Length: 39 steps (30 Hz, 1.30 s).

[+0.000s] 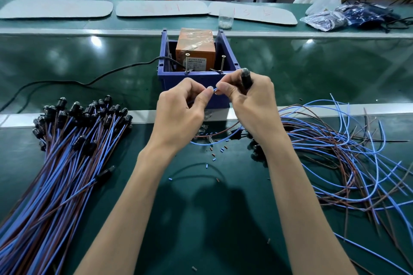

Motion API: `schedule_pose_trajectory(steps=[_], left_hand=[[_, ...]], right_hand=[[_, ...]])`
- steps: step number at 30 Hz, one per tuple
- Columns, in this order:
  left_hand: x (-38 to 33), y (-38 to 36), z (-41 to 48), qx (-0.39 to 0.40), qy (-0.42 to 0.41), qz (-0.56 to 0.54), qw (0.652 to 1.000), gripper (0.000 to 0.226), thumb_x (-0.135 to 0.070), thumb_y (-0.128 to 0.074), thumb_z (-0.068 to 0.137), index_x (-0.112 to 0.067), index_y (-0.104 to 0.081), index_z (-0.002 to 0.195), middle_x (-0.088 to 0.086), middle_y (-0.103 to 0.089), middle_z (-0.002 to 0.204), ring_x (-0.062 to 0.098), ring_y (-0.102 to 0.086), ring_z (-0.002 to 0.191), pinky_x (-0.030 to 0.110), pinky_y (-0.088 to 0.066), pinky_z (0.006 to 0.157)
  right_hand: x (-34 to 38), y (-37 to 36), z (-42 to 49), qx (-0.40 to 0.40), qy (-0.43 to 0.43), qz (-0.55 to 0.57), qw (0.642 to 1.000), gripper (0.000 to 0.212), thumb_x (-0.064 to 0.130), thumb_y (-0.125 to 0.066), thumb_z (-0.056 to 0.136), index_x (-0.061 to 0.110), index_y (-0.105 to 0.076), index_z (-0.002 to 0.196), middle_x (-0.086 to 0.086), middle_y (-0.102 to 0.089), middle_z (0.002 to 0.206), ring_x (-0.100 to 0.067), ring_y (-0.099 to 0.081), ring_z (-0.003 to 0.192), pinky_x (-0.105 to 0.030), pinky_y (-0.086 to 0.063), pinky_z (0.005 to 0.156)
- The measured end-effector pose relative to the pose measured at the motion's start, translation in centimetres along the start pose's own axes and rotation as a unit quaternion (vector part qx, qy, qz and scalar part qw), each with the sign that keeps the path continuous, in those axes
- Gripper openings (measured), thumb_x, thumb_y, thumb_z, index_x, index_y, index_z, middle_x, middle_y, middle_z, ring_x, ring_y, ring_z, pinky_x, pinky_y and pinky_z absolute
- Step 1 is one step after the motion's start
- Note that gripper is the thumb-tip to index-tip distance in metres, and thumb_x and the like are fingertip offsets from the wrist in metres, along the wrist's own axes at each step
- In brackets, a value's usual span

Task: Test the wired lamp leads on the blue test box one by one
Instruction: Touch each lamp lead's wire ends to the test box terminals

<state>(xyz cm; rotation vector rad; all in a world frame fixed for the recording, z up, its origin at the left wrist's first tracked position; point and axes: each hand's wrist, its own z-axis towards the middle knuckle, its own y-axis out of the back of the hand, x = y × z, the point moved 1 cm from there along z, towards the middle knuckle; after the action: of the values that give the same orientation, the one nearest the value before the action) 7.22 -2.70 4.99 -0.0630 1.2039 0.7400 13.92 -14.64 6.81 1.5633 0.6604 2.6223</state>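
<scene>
We see the box [167, 82] at the middle of the green table [67, 56]. It is open at the top, with an orange unit [195, 50] inside and two screws [187, 62] standing upright at its front wall. A black cable [89, 82] runs off from the box's left side. Both hands meet just in front of the box, over its front wall. The left hand [181, 111] pinches the tip of a blue wire [214, 90] between thumb and forefinger, its other fingers curled in. The right hand [248, 102] pinches the same tip from the other side. Its other fingers wrap a black lamp [245, 79], whose clear head pokes out above the knuckles near the box's right front corner. Left of the box and nearer us lies a neat bundle [67, 163] of blue and brown leads, with black lamps at its far end. Right of the box and nearer us sprawls a loose tangle [346, 163] of the same leads. Short scraps [221, 150] of blue and brown sleeve dot the table in front of the box, between the forearms. Behind the box, beyond a rail, stands a clear cup [226, 18].
</scene>
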Motion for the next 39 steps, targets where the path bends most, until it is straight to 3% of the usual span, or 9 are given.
schedule_pose_trajectory(steps=[5, 11, 15, 19, 26, 30, 33, 36, 39], left_hand=[[-0.3, 0.0, 0.1, 0.006, 0.014, 0.009, 1.0, 0.021, -0.02, -0.062, 0.093, -0.02, -0.063, 0.072, -0.007, -0.048, 0.053, 0.005, -0.035, 0.045, 0.015, -0.026, 0.045], [-0.9, 0.3, -0.1, -0.01, -0.009, 0.046, 0.999, 0.022, -0.021, -0.063, 0.092, -0.009, -0.063, 0.073, -0.002, -0.049, 0.052, 0.009, -0.034, 0.046, 0.019, -0.029, 0.048], [-1.5, 0.8, 0.0, -0.01, -0.007, 0.036, 0.999, 0.023, -0.022, -0.062, 0.092, -0.015, -0.062, 0.07, 0.001, -0.053, 0.054, 0.007, -0.035, 0.047, 0.015, -0.028, 0.047], [-1.5, 0.7, 0.2, 0.013, 0.076, -0.056, 0.995, 0.026, -0.021, -0.061, 0.093, -0.02, -0.063, 0.067, -0.011, -0.053, 0.055, 0.003, -0.039, 0.051, 0.011, -0.031, 0.05], [-1.3, 0.3, 0.1, 0.012, 0.132, -0.092, 0.987, 0.027, -0.021, -0.062, 0.093, -0.02, -0.064, 0.066, -0.014, -0.055, 0.054, -0.002, -0.04, 0.051, 0.008, -0.033, 0.051], [-1.3, 1.6, 0.7, -0.067, 0.139, -0.106, 0.982, 0.026, -0.02, -0.061, 0.093, -0.018, -0.064, 0.068, -0.019, -0.051, 0.044, -0.003, -0.041, 0.044, 0.006, -0.032, 0.047], [-1.4, 1.7, 0.9, -0.119, 0.173, -0.176, 0.962, 0.026, -0.02, -0.058, 0.095, -0.018, -0.063, 0.07, -0.018, -0.041, 0.04, 0.001, -0.034, 0.041, 0.013, -0.028, 0.046], [-1.6, 0.8, 0.6, -0.118, 0.201, -0.204, 0.951, 0.023, -0.021, -0.056, 0.096, -0.018, -0.062, 0.074, -0.018, -0.041, 0.039, 0.001, -0.031, 0.045, 0.018, -0.026, 0.052], [-1.6, 0.6, 0.5, -0.109, 0.208, -0.211, 0.949, 0.02, -0.022, -0.056, 0.096, -0.017, -0.061, 0.077, -0.02, -0.044, 0.041, 0.002, -0.033, 0.048, 0.019, -0.027, 0.054]], right_hand=[[0.1, -0.5, -0.1, -0.037, 0.026, -0.036, 0.998, 0.018, 0.002, -0.066, 0.086, 0.014, -0.065, 0.073, 0.015, -0.058, 0.061, -0.001, -0.053, 0.059, -0.007, -0.038, 0.061], [0.3, -0.5, -0.1, -0.03, -0.012, -0.014, 0.999, 0.021, -0.004, -0.061, 0.086, 0.011, -0.064, 0.071, 0.014, -0.06, 0.06, 0.011, -0.054, 0.056, -0.004, -0.038, 0.06], [0.4, -0.9, 0.1, -0.041, -0.045, 0.02, 0.998, 0.026, 0.003, -0.063, 0.086, 0.021, -0.063, 0.067, 0.014, -0.063, 0.059, -0.002, -0.059, 0.062, -0.021, -0.047, 0.068], [0.1, -1.4, 0.2, -0.059, -0.095, 0.057, 0.992, 0.031, 0.008, -0.065, 0.085, 0.025, -0.06, 0.059, 0.02, -0.057, 0.049, -0.003, -0.05, 0.058, -0.03, -0.043, 0.068], [-0.5, -1.8, 0.1, -0.072, -0.158, 0.082, 0.981, 0.028, 0.011, -0.064, 0.083, 0.023, -0.062, 0.058, 0.016, -0.063, 0.052, -0.005, -0.059, 0.063, -0.022, -0.046, 0.068], [-1.7, 0.5, 0.9, -0.118, -0.175, 0.079, 0.974, 0.022, 0.012, -0.064, 0.085, 0.02, -0.064, 0.064, 0.017, -0.062, 0.05, 0.009, -0.05, 0.048, -0.012, -0.038, 0.057], [-1.7, 1.0, 0.8, -0.036, -0.176, 0.082, 0.98, 0.019, 0.014, -0.068, 0.083, 0.018, -0.069, 0.064, 0.011, -0.069, 0.06, 0.008, -0.049, 0.046, -0.01, -0.034, 0.054], [-1.7, 0.0, 0.3, 0.092, -0.203, 0.047, 0.974, 0.017, 0.016, -0.065, 0.086, 0.018, -0.073, 0.07, 0.006, -0.074, 0.068, 0.007, -0.053, 0.054, -0.015, -0.035, 0.065], [-2.0, -0.5, 0.2, 0.145, -0.217, 0.0, 0.965, 0.022, 0.029, -0.059, 0.092, 0.017, -0.075, 0.081, 0.007, -0.074, 0.072, 0.001, -0.05, 0.061, -0.024, -0.04, 0.077]])
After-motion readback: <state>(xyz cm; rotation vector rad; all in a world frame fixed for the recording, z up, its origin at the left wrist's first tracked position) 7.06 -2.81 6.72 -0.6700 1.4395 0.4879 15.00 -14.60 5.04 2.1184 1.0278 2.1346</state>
